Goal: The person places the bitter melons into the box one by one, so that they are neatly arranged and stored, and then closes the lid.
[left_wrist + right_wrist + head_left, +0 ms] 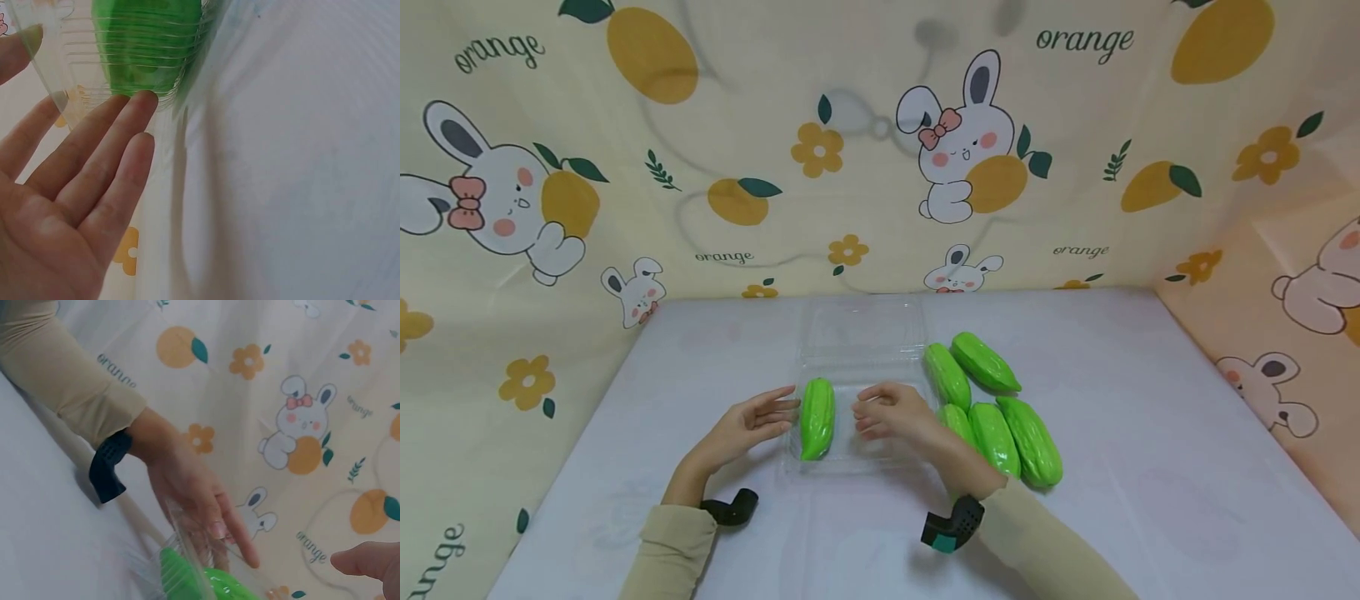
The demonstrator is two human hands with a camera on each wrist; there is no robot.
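Observation:
A clear plastic box (868, 465) lies on the table with its lid (862, 329) folded back. One glossy bright-green gourd (817, 419) lies lengthwise along the box's left side. My left hand (747, 429) is at the left wall, fingers extended and thumb apart; the left wrist view shows its fingertips right by the ribbed plastic, with green showing through. Over the middle of the box hovers my right hand (898, 417), its fingers loosely bent and holding nothing. Only a thumb of that hand (372, 559) enters the right wrist view.
Several more green gourds (1032, 442) lie grouped to the right of the box, some partly behind my right forearm. A patterned cloth (865, 150) with rabbits and oranges stands behind the white table (1112, 400) and along its sides.

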